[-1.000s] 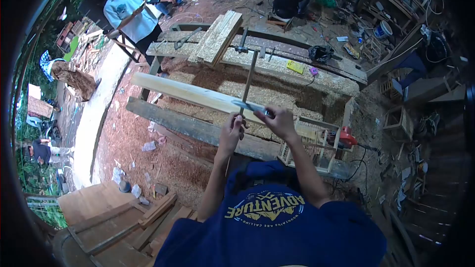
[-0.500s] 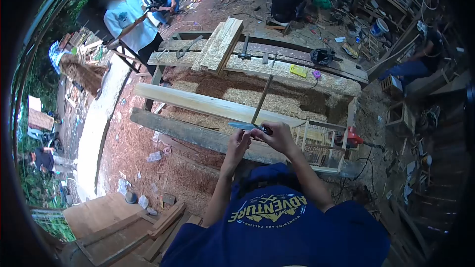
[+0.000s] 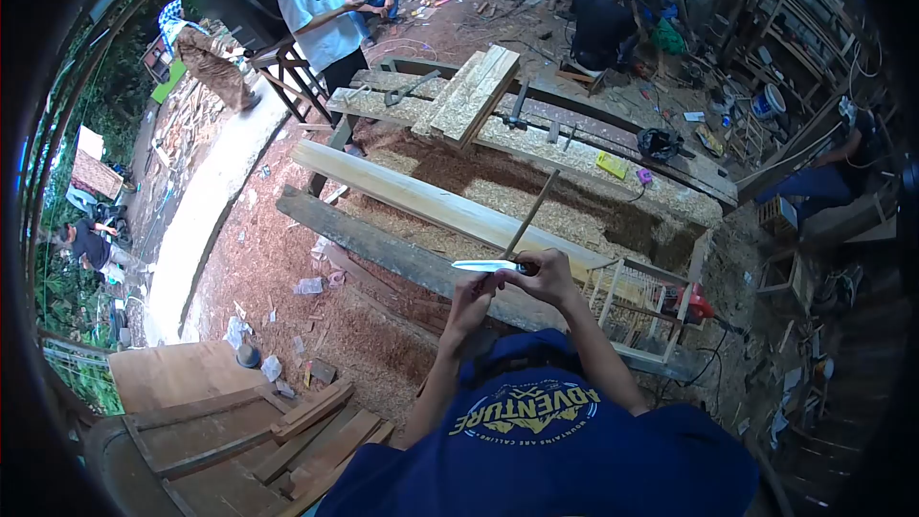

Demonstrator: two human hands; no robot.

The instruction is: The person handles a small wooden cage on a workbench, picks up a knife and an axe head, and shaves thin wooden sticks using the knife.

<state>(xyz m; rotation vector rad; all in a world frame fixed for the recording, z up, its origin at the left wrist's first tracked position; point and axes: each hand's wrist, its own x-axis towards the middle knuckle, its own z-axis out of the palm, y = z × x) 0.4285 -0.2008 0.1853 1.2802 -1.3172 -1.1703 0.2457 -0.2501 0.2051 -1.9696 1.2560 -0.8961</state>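
Observation:
My right hand [image 3: 548, 280] is closed round the dark handle of a knife. The bright blade [image 3: 483, 266] points left and lies across a thin wooden stick [image 3: 532, 213]. My left hand [image 3: 469, 304] grips the stick just below the blade, and the two hands are close together. From there the stick slants up and to the right over a long pale plank [image 3: 421, 193]. A slatted wooden frame [image 3: 627, 311] lies to the right of my right hand.
A workbench [image 3: 593, 161] covered in shavings holds stacked boards [image 3: 476, 96], a clamp and a yellow box [image 3: 612, 166]. A red power tool [image 3: 691, 303] is at the right. Several people are around the yard. Wooden pieces [image 3: 316, 440] lie at lower left.
The stick has tilted further right, and the blade has moved from above my left hand down beside its fingers. The view has shifted, and the person in brown clothing has moved.

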